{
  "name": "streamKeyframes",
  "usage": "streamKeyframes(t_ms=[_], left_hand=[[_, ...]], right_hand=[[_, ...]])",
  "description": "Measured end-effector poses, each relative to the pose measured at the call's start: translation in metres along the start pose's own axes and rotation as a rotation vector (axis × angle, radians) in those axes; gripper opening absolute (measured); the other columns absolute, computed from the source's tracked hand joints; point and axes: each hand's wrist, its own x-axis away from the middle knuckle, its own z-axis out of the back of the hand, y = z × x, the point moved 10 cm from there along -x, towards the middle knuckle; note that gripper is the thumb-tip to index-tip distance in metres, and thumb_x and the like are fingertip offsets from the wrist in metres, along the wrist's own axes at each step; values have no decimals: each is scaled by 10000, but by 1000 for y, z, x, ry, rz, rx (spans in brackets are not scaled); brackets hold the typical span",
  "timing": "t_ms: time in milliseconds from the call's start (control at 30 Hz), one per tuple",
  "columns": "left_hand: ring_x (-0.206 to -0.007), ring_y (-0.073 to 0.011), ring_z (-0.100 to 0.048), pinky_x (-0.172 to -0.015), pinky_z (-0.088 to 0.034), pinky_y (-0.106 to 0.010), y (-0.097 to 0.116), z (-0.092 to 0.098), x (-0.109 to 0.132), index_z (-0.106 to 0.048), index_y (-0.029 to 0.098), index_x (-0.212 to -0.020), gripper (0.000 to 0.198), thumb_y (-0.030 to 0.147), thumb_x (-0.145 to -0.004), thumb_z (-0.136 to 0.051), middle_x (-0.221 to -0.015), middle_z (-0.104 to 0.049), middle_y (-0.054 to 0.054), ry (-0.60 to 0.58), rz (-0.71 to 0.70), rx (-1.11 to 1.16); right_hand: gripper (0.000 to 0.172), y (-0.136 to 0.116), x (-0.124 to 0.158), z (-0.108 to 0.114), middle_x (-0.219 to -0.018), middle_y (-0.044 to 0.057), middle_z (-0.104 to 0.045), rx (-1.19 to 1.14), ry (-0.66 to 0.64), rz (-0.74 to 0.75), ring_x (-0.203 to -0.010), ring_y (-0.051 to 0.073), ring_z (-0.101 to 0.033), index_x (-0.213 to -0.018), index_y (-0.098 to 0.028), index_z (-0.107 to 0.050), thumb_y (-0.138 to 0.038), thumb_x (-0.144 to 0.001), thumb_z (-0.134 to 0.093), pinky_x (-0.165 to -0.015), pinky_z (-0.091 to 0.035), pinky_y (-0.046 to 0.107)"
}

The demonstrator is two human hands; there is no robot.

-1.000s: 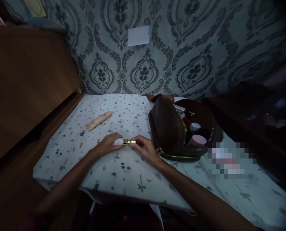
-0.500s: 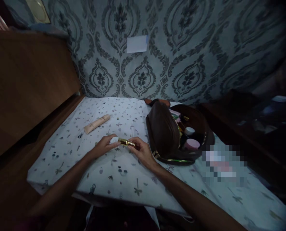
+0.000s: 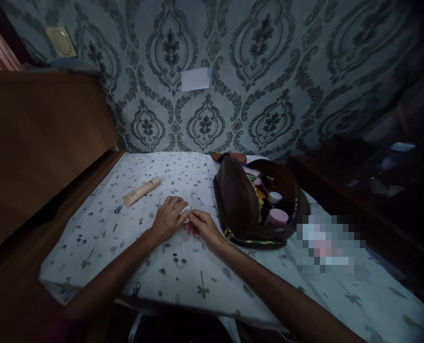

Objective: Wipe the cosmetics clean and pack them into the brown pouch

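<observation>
My left hand [image 3: 168, 216] and my right hand [image 3: 204, 226] meet just above the patterned sheet, left of the bag. Both are closed, fingers bent round a small gold-and-white cosmetic container that showed between them a moment earlier. Now the fingers hide nearly all of it, with only a pale bit visible where they meet. Beyond my left hand lies a beige squeeze tube [image 3: 142, 191]. To the right of my right hand sits an open brown makeup bag [image 3: 235, 195]. In it are a pink round jar [image 3: 277, 217], a white-lidded jar [image 3: 275, 197] and other cosmetics.
The white sheet [image 3: 101, 257] with small prints covers the surface under everything. A wooden cabinet [image 3: 47, 143] stands at the left. Patterned wallpaper with a white paper [image 3: 195, 79] is behind. A blurred-out item [image 3: 329, 247] lies right of the bag.
My left hand has turned over and closed in toward my right hand. The gold part that showed between them is now covered. The view has shifted slightly; the bag and tube stay put.
</observation>
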Motion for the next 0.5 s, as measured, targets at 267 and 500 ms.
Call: streamKeyframes(t_ms=[267, 500], left_hand=[[-593, -126, -446, -608, -364, -255, -41, -8, 3, -456, 196, -616, 397, 380, -965, -406, -601, -438, 34, -71, 318, 347], [-621, -140, -448, -595, -355, -250, -72, -8, 11, -476, 203, -653, 336, 432, -896, -451, -586, -439, 45, 0, 503, 488]], right_hand=[[417, -1, 7, -1, -587, -23, -580, 103, -33, 24, -478, 110, -470, -668, -204, -565, -589, -826, -596, -481, -346, 246], [177, -27, 17, -2, -825, -6, -659, 360, 50, 286, -726, 159, -573, -957, -217, -635, -333, -825, -638, -677, -437, 270]])
